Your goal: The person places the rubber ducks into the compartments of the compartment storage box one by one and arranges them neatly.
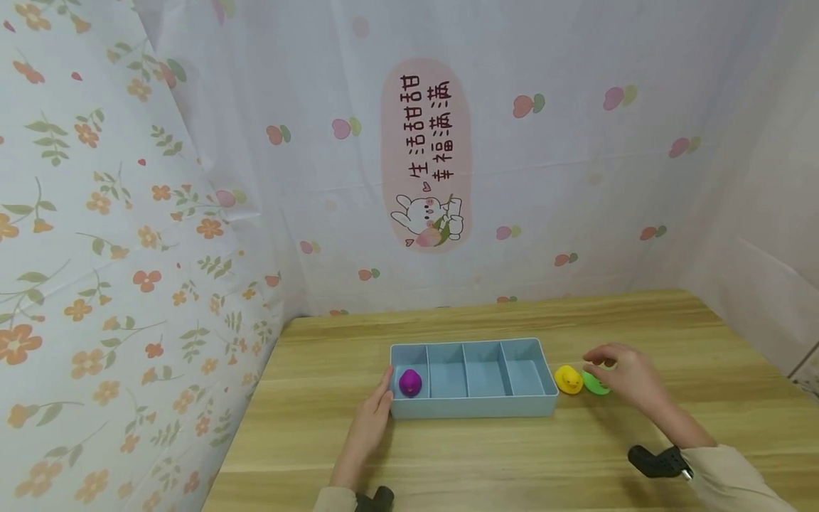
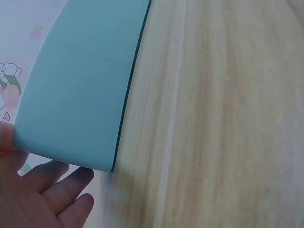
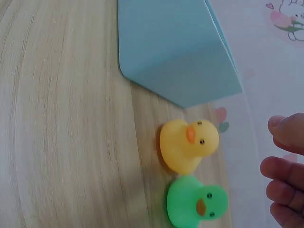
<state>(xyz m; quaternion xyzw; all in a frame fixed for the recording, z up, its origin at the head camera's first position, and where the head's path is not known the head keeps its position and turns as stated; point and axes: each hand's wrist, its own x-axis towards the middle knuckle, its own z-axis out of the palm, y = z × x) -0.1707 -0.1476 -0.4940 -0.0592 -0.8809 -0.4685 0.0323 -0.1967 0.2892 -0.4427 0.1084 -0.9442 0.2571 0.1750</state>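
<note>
A long light-blue box (image 1: 473, 407) with several compartments in a row rests on the table. A purple rubber duck (image 1: 410, 383) sits in its leftmost compartment. My left hand (image 1: 371, 419) touches the box's left end, its fingertips along that end wall in the left wrist view. Right of the box stand a yellow rubber duck (image 3: 183, 145) and, beside it, a green rubber duck (image 3: 194, 202). Over the green duck hovers my right hand (image 1: 623, 373), thumb and fingers apart with nothing between them; it partly hides that duck in the head view.
The wood-grain table (image 1: 461, 462) ends at a patterned cloth backdrop (image 1: 563, 178) behind the box. A flowered cloth (image 1: 128, 284) hangs along the left edge. Each wrist carries a black device, such as the right wrist camera (image 1: 659, 462).
</note>
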